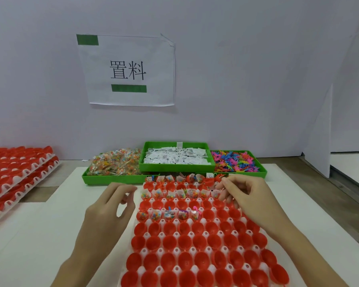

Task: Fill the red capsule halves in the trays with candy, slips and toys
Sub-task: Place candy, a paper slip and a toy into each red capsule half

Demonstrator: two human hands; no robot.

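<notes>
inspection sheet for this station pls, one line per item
Surface: white sheet over a wooden bench.
Job's things: tray of red capsule halves, far rows partly filled, near rows empty; green bins of candy, slips, toys.
Clutter: stacked capsule trays at left.
Hands: left hand loosely curled, holds nothing seen; right hand over far-right cups, grasp unclear.
Cables: nothing seen.
Surroundings: wall with paper sign.
</notes>
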